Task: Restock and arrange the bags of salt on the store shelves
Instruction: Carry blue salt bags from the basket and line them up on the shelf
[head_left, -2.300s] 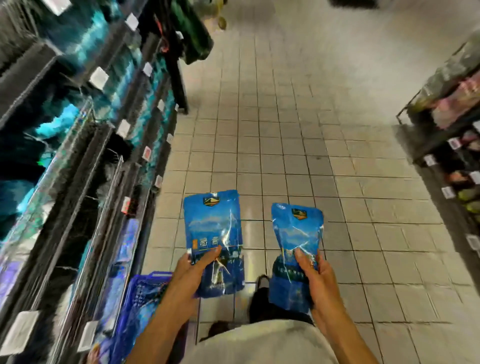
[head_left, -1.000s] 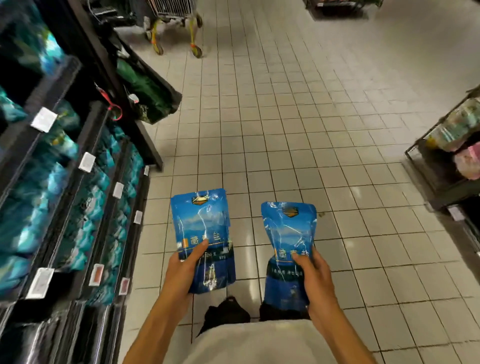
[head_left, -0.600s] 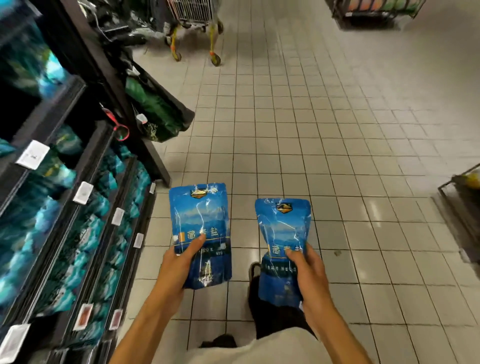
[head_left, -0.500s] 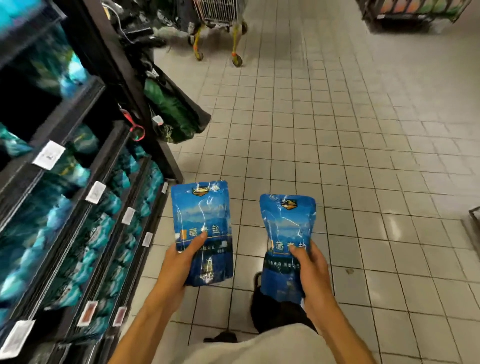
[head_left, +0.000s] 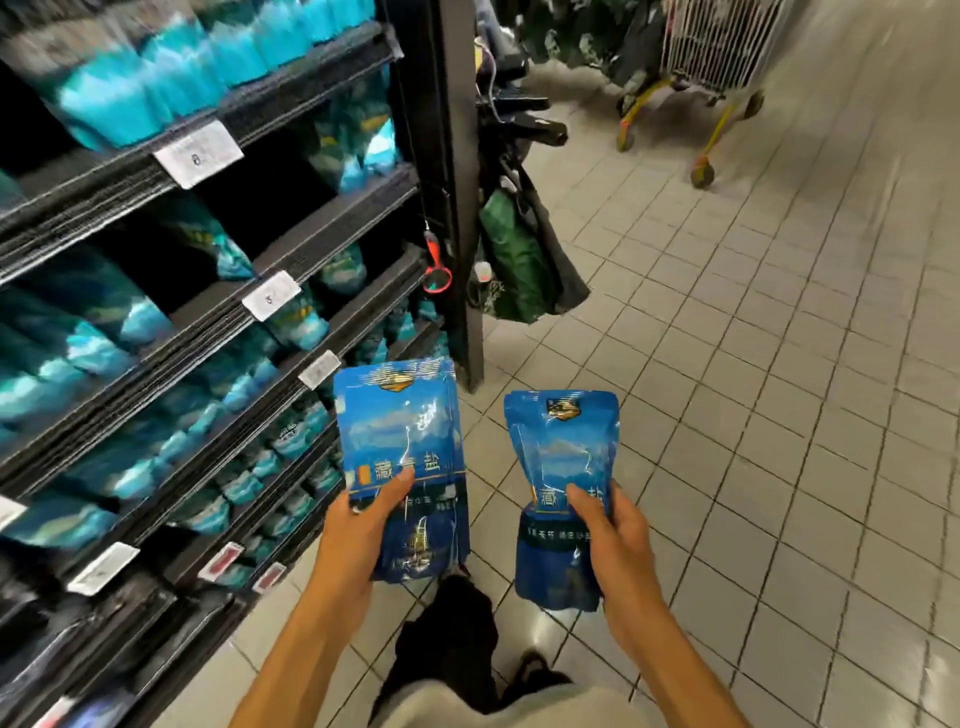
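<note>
head view: left hand (head_left: 358, 530) and right hand (head_left: 618, 540) each hold up a salt bag (head_left: 400, 441)

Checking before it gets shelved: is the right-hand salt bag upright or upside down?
Upright: the salt bag in the right hand has its logo at top.

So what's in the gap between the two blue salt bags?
In the head view, nothing is held between the left bag and the right bag. Through the gap you see only bare tiled floor and, lower down, the person's dark shoe.
</note>
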